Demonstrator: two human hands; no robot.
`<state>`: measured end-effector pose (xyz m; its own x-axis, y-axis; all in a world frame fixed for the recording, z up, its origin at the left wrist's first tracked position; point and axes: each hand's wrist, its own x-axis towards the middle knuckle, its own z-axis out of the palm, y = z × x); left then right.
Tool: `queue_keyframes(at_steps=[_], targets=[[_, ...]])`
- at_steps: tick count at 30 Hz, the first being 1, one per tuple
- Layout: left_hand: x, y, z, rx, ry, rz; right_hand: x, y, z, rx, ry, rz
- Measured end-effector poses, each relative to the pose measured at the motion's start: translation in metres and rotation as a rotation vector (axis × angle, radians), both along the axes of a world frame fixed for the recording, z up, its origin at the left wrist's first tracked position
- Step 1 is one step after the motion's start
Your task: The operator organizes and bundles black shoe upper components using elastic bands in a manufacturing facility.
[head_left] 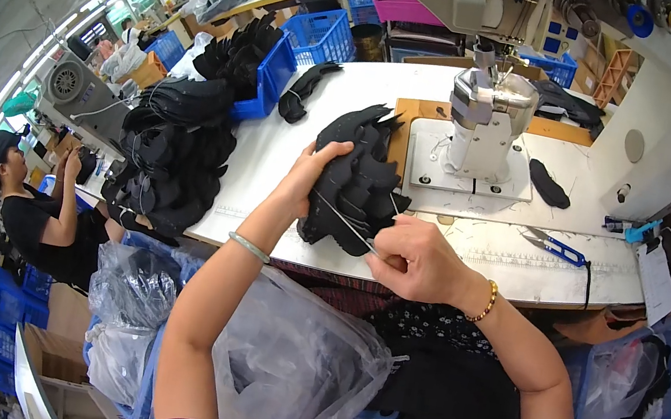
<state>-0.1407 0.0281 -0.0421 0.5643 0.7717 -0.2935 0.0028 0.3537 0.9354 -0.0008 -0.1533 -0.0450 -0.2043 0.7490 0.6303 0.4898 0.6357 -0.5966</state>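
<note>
Hand work at a sewing machine [493,116], the landmark for all places given here. The bundle [357,173] of black pieces lies to the near left of the machine, over the table [256,183]; whether it bears its weight on the table cannot be told. The left hand [312,175] clasps its left side, thumb on top and the other fingers mostly hidden, presumably to keep the overlapping pieces together. The grip of the right hand [419,259] is pressed together, pinching a white cord [340,210] at the bundle's lower right, probably so that the cord stays taut across the pieces. The snips [556,246] lie to the near right of the machine, seemingly placed there for easy reach.

Count: one bundle, its pieces too overlapped to number; one cord, as far as can be seen; one pair of snips; one flat piece [549,184] just right of the machine's post; one large pile [172,151], uncountable, well left of the machine; one blue crate [260,86] beside that pile, filled with more pieces.
</note>
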Motion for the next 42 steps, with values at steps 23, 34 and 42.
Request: queue_keyframes(at_steps=[23, 34, 42], targets=[[0.079, 0.007, 0.026, 0.644, 0.819, -0.046, -0.057, 0.005, -0.044, -0.237, 0.262, -0.015], [0.056, 0.031, -0.006, 0.521, 0.503, 0.013, 0.017, -0.094, 0.019, -0.634, -0.353, 0.441], [0.008, -0.013, -0.019, 0.703, 0.518, 0.136, 0.202, -0.158, -0.023, -0.287, -0.518, -1.301]])
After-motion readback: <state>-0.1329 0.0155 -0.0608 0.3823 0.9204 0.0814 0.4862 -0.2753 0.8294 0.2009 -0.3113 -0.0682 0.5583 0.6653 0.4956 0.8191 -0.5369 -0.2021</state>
